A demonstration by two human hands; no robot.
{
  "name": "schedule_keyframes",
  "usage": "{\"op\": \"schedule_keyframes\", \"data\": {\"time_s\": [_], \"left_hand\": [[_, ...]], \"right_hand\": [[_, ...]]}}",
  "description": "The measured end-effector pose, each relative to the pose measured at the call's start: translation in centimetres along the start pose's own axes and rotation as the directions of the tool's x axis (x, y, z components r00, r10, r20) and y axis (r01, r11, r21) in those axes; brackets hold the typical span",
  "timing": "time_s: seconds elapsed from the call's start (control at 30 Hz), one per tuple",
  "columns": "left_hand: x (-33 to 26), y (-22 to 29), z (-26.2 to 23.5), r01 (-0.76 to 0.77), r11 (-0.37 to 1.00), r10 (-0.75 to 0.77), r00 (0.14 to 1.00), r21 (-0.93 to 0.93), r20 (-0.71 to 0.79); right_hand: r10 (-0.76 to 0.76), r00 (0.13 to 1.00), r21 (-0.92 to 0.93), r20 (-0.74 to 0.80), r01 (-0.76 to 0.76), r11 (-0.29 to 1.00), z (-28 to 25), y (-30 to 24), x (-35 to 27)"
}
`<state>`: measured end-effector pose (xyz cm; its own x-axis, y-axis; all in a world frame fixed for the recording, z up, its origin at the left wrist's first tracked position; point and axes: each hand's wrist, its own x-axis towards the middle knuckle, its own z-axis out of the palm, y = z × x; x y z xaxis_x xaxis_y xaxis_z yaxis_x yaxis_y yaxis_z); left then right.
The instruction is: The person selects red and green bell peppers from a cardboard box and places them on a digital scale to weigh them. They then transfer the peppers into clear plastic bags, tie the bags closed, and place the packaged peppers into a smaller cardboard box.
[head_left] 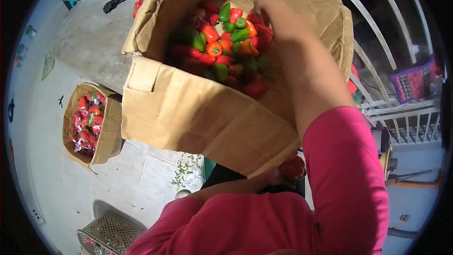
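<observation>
A big brown cardboard box [188, 108] stands open in front of me, holding red, green and orange bell peppers [226, 42] in a heap. My right arm reaches over its right side, and my right hand [271, 12] is down among the red peppers at the far right of the heap. Motion blurs its fingers, so their grip does not show. Below the box's near edge, close to my body, my left hand [271, 177] is closed on a dark red bell pepper [292, 168]. The box flap hides part of that hand.
On the floor at left stands a smaller cardboard box [113, 125] of red peppers, some in clear plastic. A perforated basket [111, 231] sits at lower left. Green scraps [185, 169] lie on the tiles. White railings [377, 23] rise on the right. A grey slab [92, 42] lies behind.
</observation>
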<state>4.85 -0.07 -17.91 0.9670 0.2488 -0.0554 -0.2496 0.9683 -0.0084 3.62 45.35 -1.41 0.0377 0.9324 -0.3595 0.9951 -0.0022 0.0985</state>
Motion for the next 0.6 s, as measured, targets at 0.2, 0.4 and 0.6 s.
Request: {"op": "schedule_keyframes", "data": {"time_s": [0.2, 0.4, 0.6], "left_hand": [[-0.4, 1.4, 0.5, -0.02, 1.0, 0.02, 1.0, -0.013, 0.022], [-0.5, 1.0, 0.6, 0.028, 1.0, -0.028, 0.999, -0.007, 0.032], [-0.7, 1.5, 0.6, -0.006, 1.0, 0.006, 1.0, 0.001, 0.014]], "right_hand": [[-0.003, 0.995, -0.045, -0.098, -0.001, 0.999, 5.6, 0.5, 0.1], [0.035, 0.973, 0.276, 0.227, -0.098, 0.956, 9.2, 3.0, 3.9], [-0.062, 0.988, -0.091, 0.139, 0.075, 0.993, 5.0, -3.9, -2.5]]}}
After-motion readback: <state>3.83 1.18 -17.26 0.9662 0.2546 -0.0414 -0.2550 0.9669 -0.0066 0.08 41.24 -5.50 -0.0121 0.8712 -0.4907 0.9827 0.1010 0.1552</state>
